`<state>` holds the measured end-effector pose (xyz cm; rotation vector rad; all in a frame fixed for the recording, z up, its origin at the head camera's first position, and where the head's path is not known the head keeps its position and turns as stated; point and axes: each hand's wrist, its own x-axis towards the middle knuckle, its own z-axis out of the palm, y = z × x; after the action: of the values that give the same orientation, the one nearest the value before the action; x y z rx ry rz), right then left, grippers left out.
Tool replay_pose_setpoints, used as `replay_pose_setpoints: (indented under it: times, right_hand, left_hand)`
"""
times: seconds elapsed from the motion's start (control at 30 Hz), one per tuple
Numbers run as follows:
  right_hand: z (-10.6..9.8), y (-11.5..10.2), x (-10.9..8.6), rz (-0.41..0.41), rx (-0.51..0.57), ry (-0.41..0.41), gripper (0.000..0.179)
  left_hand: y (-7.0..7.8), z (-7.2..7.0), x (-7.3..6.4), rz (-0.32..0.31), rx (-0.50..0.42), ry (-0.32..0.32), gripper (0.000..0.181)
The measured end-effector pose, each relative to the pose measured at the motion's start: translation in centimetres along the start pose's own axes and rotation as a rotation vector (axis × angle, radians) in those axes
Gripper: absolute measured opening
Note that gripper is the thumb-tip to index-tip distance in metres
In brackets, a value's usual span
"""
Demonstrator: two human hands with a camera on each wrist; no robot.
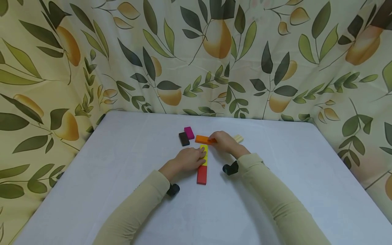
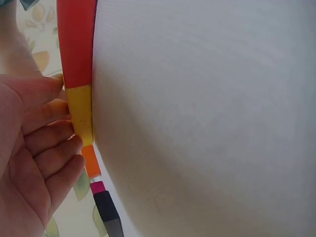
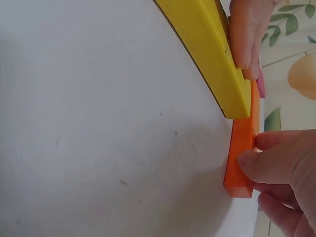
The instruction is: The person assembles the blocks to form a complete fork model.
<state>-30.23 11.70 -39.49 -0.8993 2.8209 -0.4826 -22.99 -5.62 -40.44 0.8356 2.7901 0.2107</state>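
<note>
Near the middle of the white table, a yellow block (image 1: 205,160) meets a red block (image 1: 201,175) end to end. My left hand (image 1: 187,159) rests its fairly straight fingers (image 2: 55,157) on the yellow block from the left. Across the yellow block's far end lies an orange block (image 1: 201,139). With thumb and fingers, my right hand (image 1: 226,141) pinches the right part of this orange block (image 3: 242,148). In the right wrist view the yellow block (image 3: 207,49) appears to touch the orange one.
Left of the orange block lie a black block (image 1: 184,139) and a magenta block (image 1: 189,132), side by side. Pale wooden pieces (image 1: 238,138) show partly behind my right hand. A leaf-and-fruit patterned curtain (image 1: 190,68) hangs beyond the white table (image 1: 137,136).
</note>
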Motion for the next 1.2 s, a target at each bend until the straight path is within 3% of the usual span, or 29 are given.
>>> replay_pose_setpoints:
  times: [1.2]
  right_hand:
    - [0.41, -0.57, -0.06, 0.0, 0.006, -0.005, 0.026]
  left_hand:
    - [-0.14, 0.26, -0.02, 0.001, -0.007, 0.014, 0.048]
